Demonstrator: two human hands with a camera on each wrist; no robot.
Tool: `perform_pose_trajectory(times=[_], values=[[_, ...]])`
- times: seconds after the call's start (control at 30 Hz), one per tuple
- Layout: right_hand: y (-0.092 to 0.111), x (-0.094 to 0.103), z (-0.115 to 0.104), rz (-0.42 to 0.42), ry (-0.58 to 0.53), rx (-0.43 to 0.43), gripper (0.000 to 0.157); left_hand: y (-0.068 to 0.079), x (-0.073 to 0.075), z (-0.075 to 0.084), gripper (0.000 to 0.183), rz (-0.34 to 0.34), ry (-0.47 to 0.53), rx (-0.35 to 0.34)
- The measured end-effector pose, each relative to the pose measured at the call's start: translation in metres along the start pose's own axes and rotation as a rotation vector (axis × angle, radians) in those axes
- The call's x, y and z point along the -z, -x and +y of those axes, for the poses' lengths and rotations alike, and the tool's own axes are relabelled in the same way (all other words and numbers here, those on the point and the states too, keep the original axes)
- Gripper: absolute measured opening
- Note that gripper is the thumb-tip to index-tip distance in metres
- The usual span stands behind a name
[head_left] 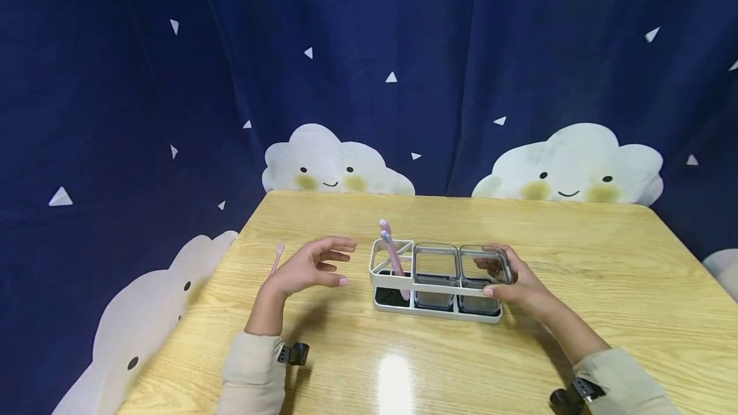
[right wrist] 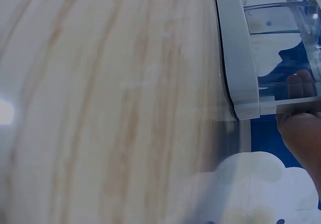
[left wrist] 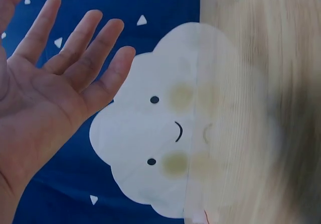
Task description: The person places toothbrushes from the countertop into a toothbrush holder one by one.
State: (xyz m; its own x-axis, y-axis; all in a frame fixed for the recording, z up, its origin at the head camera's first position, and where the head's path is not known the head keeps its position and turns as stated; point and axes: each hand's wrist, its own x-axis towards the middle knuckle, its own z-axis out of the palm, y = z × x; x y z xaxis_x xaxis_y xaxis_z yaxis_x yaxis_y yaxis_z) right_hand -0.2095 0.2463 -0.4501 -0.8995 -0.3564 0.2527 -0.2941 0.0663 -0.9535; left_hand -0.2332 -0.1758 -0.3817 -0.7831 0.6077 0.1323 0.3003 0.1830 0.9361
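Observation:
A white toothbrush holder [head_left: 438,289] stands on the table, with an open compartment on its left and two clear square cups in the others. One clear cup [head_left: 436,264] sits in the middle, the other clear cup [head_left: 481,263] at the right end. Pink toothbrushes [head_left: 394,255] lean in the left compartment, heads up. My right hand [head_left: 516,280] grips the holder's right end, thumb on the front and fingers behind; the right wrist view shows fingers [right wrist: 300,91] at that end. To the left of the holder, my left hand [head_left: 317,264] hovers with fingers spread, touching nothing.
A slim pink item with a rounded end [head_left: 279,249] lies on the table beyond my left wrist, partly hidden by it. The wooden table [head_left: 461,364] reaches back to a dark blue curtain [head_left: 369,31] printed with clouds.

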Motion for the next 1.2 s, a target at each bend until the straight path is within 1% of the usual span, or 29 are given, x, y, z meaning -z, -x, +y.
perform_pose_trajectory(times=[0.3, 0.53, 0.73, 0.83, 0.97, 1.07, 1.2], values=[[0.001, -0.001, -0.001, 0.001, -0.019, 0.006, 0.070, 0.012, 0.021, -0.008, 0.064, -0.033, -0.025, 0.042], [0.001, -0.002, -0.001, -0.008, -0.008, 0.046, 0.070, 0.022, 0.035, -0.015, 0.064, -0.024, -0.022, 0.080], [0.001, -0.002, -0.001, -0.001, -0.001, 0.035, 0.069, 0.030, 0.046, -0.023, 0.064, -0.024, -0.002, 0.091], [0.001, -0.002, -0.001, 0.010, -0.001, 0.013, 0.070, 0.034, 0.050, -0.027, 0.064, -0.008, 0.000, 0.106], [0.002, -0.002, -0.001, 0.021, -0.001, -0.008, 0.070, 0.038, 0.055, -0.031, 0.064, 0.030, 0.011, 0.133], [0.002, -0.003, -0.001, 0.021, -0.001, 0.000, 0.070, 0.042, 0.059, -0.035, 0.065, 0.059, 0.017, 0.149], [0.002, -0.003, -0.002, 0.022, 0.008, 0.005, 0.069, 0.047, 0.065, -0.040, 0.066, 0.081, 0.022, 0.168]])
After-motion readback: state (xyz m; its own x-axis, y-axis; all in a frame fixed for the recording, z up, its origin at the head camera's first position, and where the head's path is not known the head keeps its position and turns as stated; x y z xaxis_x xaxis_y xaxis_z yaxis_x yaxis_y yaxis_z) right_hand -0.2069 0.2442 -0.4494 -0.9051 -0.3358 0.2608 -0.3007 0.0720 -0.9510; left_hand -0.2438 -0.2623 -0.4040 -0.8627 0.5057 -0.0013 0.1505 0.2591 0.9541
